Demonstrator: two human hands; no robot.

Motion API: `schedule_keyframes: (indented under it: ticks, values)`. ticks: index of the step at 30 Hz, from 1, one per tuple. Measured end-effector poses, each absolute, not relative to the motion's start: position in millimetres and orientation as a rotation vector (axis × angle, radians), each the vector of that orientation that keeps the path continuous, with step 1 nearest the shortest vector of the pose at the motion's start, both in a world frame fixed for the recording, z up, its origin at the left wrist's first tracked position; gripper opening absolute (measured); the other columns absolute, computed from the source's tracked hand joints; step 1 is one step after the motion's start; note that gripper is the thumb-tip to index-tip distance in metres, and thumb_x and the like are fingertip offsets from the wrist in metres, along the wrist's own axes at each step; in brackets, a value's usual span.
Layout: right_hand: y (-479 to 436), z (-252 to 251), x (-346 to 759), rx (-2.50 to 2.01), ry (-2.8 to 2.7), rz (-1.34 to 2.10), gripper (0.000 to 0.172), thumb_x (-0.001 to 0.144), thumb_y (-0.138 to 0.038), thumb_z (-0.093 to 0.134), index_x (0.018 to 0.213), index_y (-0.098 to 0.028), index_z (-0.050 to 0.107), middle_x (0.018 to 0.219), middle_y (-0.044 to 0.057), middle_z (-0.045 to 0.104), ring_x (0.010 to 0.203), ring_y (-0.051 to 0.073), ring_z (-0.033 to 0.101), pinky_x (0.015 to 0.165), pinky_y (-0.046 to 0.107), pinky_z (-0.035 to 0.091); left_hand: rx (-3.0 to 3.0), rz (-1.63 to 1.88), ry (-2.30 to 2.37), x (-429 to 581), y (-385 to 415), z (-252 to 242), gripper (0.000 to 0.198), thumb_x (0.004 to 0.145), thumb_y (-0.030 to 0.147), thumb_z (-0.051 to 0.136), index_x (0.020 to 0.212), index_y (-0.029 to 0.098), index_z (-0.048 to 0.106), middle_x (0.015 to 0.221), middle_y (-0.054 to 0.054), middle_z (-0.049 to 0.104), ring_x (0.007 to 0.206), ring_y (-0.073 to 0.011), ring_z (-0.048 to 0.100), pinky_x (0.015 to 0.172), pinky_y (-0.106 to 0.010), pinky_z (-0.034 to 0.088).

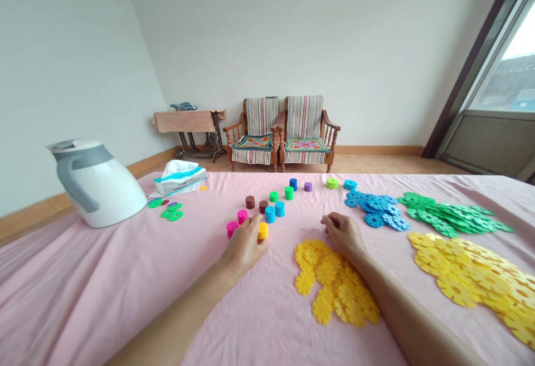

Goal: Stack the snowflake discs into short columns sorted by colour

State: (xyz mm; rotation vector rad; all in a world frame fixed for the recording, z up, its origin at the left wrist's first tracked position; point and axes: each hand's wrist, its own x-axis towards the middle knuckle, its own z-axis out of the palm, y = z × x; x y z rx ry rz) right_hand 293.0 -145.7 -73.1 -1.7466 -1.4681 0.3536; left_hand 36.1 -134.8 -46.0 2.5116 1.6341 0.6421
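My left hand (246, 243) is closed around a yellow stack (263, 231) of notched discs at the middle of the pink cloth. Beside it stand pink stacks (232, 229), brown stacks (249, 202) and blue stacks (270, 214). Farther back are green stacks (289, 193), a dark blue stack (293, 184), a purple stack (308, 186) and a lime stack (332, 183). My right hand (340, 231) rests with curled fingers just behind a loose yellow disc pile (334, 277); whether its fingertips pinch anything is too small to tell.
On the right lie blue discs (376, 207), green discs (455, 215) and a second yellow pile (476, 271). At left stand a white jug (102, 188) and a tissue box (181, 179), with a few loose discs (172, 213) nearby. Two chairs (304, 132) stand beyond the table.
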Motion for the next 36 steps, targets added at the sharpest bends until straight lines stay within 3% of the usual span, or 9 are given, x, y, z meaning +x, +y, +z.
schedule_keyframes:
  ticks: [5, 9, 12, 19, 25, 36]
  values:
    - [-147.9, -72.2, 293.7, -1.731, -1.448, 0.360, 0.033, 0.080, -0.039, 0.040, 0.069, -0.017, 0.063, 0.056, 0.002, 0.063, 0.049, 0.014, 0.054, 0.047, 0.022, 0.032, 2.531, 0.658, 1.662, 31.8, -141.5, -33.7, 0.044, 0.074, 0.021, 0.056, 0.114, 0.020, 0.041, 0.107, -0.008, 0.056, 0.098, -0.0229, 0.056, 0.081, -0.032, 0.043]
    - [-150.9, -62.9, 289.1, -1.642, -1.526, 0.286, 0.029, 0.080, -0.035, 0.042, 0.075, -0.017, 0.064, 0.062, 0.003, 0.064, 0.054, 0.014, 0.054, 0.052, 0.023, 0.037, 2.592, 0.607, 1.689, 23.5, -151.8, -21.9, 0.008, 0.078, 0.017, 0.048, 0.085, 0.019, 0.050, 0.091, -0.005, 0.057, 0.083, -0.0191, 0.058, 0.072, -0.028, 0.043]
    - [-155.9, -53.4, 273.2, -1.494, -1.692, 0.280, 0.026, 0.079, -0.026, 0.042, 0.082, -0.018, 0.066, 0.073, 0.004, 0.066, 0.065, 0.014, 0.057, 0.061, 0.024, 0.041, 2.625, 0.488, 1.635, 14.8, -161.0, -22.1, 0.013, 0.077, 0.010, 0.043, 0.074, 0.019, 0.052, 0.081, -0.004, 0.057, 0.075, -0.0179, 0.057, 0.067, -0.027, 0.041]
    - [-178.5, -40.4, 217.9, -1.375, -2.185, 0.312, 0.037, 0.075, -0.004, 0.040, 0.092, -0.022, 0.068, 0.089, 0.005, 0.063, 0.085, 0.015, 0.056, 0.077, 0.027, 0.037, 2.581, 0.499, 1.476, 5.3, -171.8, -33.1, 0.027, 0.076, 0.005, 0.042, 0.087, 0.021, 0.062, 0.085, -0.004, 0.060, 0.079, -0.0176, 0.059, 0.069, -0.026, 0.041]
    - [-174.5, -39.2, 196.9, -1.425, -2.376, 0.206, 0.038, 0.081, -0.003, 0.038, 0.100, -0.024, 0.064, 0.091, 0.005, 0.059, 0.089, 0.014, 0.052, 0.078, 0.026, 0.032, 2.574, 0.504, 1.436, 4.7, -170.9, -32.2, 0.034, 0.074, 0.004, 0.043, 0.094, 0.024, 0.062, 0.081, -0.004, 0.060, 0.077, -0.0184, 0.059, 0.066, -0.026, 0.041]
    - [-165.3, -42.2, 183.3, -1.466, -2.437, 0.118, 0.042, 0.080, -0.003, 0.039, 0.110, -0.024, 0.059, 0.095, 0.006, 0.057, 0.089, 0.016, 0.050, 0.077, 0.026, 0.033, 2.582, 0.488, 1.433, 3.3, -166.7, -38.6, 0.030, 0.075, 0.006, 0.042, 0.092, 0.023, 0.060, 0.083, -0.005, 0.059, 0.073, -0.0191, 0.058, 0.063, -0.027, 0.041]
